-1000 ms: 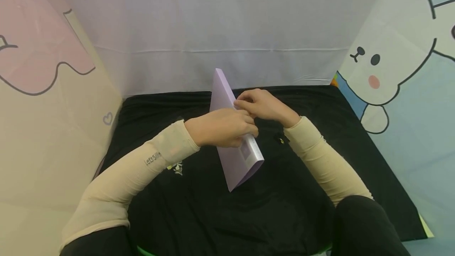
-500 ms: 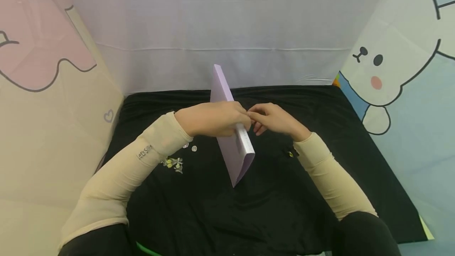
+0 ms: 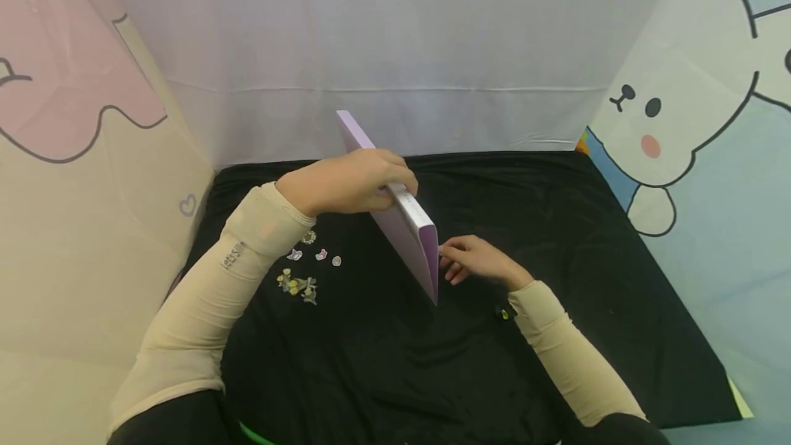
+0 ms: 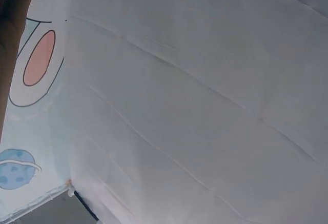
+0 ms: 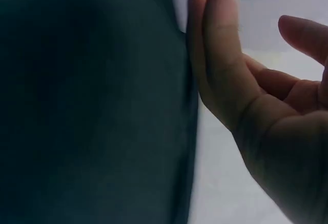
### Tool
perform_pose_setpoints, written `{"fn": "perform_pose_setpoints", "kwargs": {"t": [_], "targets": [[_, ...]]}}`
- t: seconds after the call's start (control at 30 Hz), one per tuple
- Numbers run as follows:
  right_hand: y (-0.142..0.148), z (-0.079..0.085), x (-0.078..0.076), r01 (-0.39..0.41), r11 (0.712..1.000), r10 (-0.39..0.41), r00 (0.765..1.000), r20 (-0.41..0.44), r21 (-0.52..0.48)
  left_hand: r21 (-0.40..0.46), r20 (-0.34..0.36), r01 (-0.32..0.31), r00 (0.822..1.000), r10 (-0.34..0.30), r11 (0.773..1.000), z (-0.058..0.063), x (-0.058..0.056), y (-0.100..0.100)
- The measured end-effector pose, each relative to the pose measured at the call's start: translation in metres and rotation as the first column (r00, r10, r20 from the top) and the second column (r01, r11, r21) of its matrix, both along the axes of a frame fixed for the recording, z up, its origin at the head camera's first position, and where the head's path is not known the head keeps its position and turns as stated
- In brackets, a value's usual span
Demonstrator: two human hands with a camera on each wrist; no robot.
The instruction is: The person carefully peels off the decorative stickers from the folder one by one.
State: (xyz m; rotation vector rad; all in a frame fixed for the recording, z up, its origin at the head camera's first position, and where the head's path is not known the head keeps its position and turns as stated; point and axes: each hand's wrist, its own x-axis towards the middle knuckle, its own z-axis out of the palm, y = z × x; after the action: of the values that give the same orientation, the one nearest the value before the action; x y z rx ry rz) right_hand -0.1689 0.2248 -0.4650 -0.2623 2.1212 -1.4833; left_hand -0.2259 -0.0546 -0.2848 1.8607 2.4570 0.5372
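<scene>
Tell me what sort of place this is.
Probably a curtained-off work booth: a plain pale cloth hangs at the far side, cartoon-printed sheets flank both sides, and a black cloth spreads below.

A small cloth-walled booth (image 3: 259, 40), whether in a home or a workplace unclear: a creased white sheet (image 3: 457, 115) hangs behind the black-draped bench (image 3: 587, 225), and panels (image 3: 86, 239) printed with cartoon figures (image 3: 686, 129) flank it.

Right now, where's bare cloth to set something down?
Free: black cloth beyond the right hand, right of the purple folder; also the near stretch between sleeves. Crowded: left of the folder, small trinkets and a yellowish cluster.
</scene>
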Motion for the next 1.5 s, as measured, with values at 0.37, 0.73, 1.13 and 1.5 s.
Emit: {"fn": "perform_pose_setpoints", "kwargs": {"t": [0.37,0.73,1.13,1.5], "targets": [[-0.026,-0.048,0.012,0.059,0.931,0.046,0.96,0.277,-0.361,0.014,0.0,-0.038,0.999,0.038,0.999,0.004,0.003,-0.006],[-0.01,-0.046,0.011,0.229,0.824,-0.028,0.93,0.367,-0.519,0.105,-0.064,-0.041,0.997,0.048,0.994,0.005,0.009,-0.018],[0.035,-0.016,0.015,0.439,0.8,-0.348,0.895,0.28,-0.41,0.296,-0.205,0.012,0.977,0.052,0.955,-0.036,0.013,-0.037],[0.062,0.009,0.022,0.514,0.802,-0.498,0.857,0.133,-0.304,0.325,-0.337,-0.019,0.932,0.134,0.946,-0.096,0.024,-0.038]]}}
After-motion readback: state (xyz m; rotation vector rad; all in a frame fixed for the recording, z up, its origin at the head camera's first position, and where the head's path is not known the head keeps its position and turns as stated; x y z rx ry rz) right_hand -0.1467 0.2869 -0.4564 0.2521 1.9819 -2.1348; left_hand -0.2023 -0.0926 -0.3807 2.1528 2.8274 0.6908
